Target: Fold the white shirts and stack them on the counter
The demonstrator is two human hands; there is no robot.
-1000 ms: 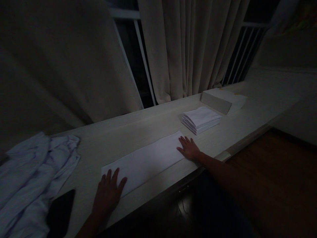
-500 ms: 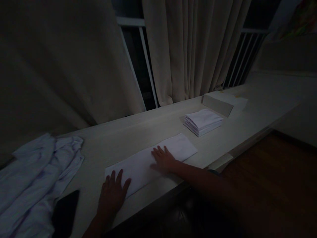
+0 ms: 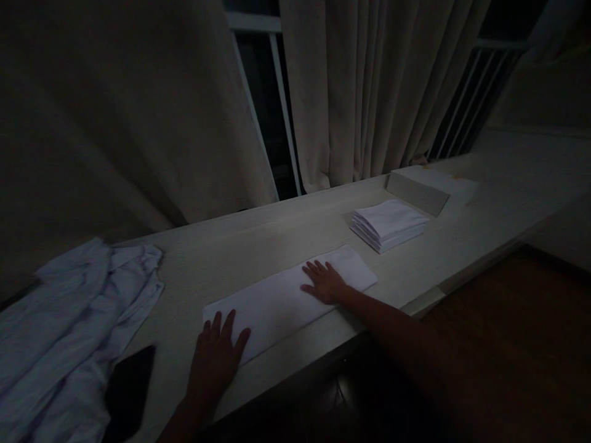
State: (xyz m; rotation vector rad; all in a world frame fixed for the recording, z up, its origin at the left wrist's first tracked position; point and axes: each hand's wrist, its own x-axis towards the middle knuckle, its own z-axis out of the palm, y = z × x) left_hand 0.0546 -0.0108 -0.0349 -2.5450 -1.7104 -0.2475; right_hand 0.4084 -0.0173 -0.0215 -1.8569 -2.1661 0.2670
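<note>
A long white cloth point(image 3: 281, 298), folded into a narrow strip, lies flat on the pale wooden counter point(image 3: 221, 252). My left hand point(image 3: 215, 357) rests palm down on the strip's near left end, fingers spread. My right hand point(image 3: 324, 282) lies flat on the strip towards its right end, fingers apart. Neither hand grips anything. The room is dim.
A stack of folded white cloths point(image 3: 389, 224) sits further right, beside a pale box point(image 3: 422, 187). A heap of crumpled white fabric point(image 3: 69, 326) lies at the left, with a dark flat object point(image 3: 129, 391) next to it. Curtains point(image 3: 364, 92) hang behind the counter.
My right hand slid left along the strip from its right end, then back a little to the right. My left hand stayed pressed on the left end.
</note>
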